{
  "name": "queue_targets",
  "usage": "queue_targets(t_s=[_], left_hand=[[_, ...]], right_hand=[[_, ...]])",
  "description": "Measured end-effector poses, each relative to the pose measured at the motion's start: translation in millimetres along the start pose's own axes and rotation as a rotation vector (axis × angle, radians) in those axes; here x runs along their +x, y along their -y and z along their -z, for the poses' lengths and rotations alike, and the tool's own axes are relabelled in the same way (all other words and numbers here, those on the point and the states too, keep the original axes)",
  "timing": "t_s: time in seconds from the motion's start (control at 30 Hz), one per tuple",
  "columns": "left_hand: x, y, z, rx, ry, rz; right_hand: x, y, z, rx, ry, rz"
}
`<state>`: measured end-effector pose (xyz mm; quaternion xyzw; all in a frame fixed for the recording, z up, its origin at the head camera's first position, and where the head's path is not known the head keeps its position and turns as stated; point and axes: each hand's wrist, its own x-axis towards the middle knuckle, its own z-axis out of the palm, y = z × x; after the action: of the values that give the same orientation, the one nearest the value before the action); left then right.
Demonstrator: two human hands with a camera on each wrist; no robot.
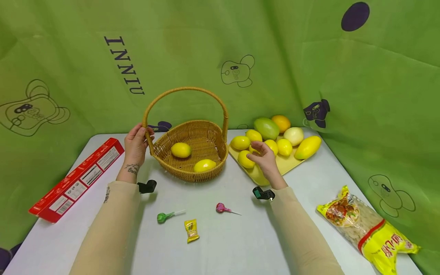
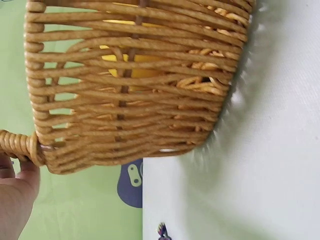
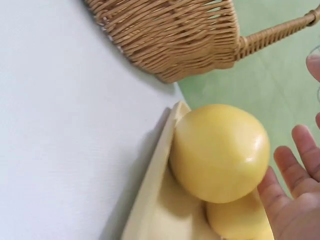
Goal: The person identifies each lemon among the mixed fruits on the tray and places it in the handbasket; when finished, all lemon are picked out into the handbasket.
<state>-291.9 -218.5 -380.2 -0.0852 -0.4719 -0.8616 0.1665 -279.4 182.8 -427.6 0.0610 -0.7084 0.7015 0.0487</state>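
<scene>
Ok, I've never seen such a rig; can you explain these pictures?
No machine here: a person works bare-handed. The widest picture comes from a head camera; the others from the left and right wrists. The left hand grips the handle of a wicker basket containing two yellow fruits. The right hand, holding nothing, is at a tray of fruit. On the white table lie a red box, a green lollipop, a pink lollipop, a small yellow packet and a food bag.
</scene>
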Motion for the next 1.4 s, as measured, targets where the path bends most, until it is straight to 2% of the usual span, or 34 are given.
queue_targets(t_s=[0.2, 0.37, 0.7, 1.03, 1.2, 1.4], left_hand=[[0.7, -1.6, -1.8, -0.018, -0.013, 0.027], [2.4, -0.4, -2.6, -0.023, -0.046, 0.049], [1.5, 0.2, -1.6, -0.002, -0.054, 0.051], [2.0, 1.1, -1.5, 0.018, -0.066, 0.055], [3.0, 0.8, -1.7, 0.023, -0.058, 0.069], [2.5, -0.4, -1.7, 0.036, -0.060, 0.067]], right_hand=[[0.5, -6.9, -2.2, -0.014, -0.007, -0.043], [-1.2, -5.2, -5.9, -0.053, 0.025, -0.092], [0.8, -11.0, -3.7, -0.231, 0.033, -0.151], [-0.1, -12.8, -2.3, -0.335, 0.050, -0.219], [-1.9, -9.6, 2.1, -0.309, 0.026, -0.219], [-1.9, 1.4, 2.3, -0.187, 0.022, -0.120]])
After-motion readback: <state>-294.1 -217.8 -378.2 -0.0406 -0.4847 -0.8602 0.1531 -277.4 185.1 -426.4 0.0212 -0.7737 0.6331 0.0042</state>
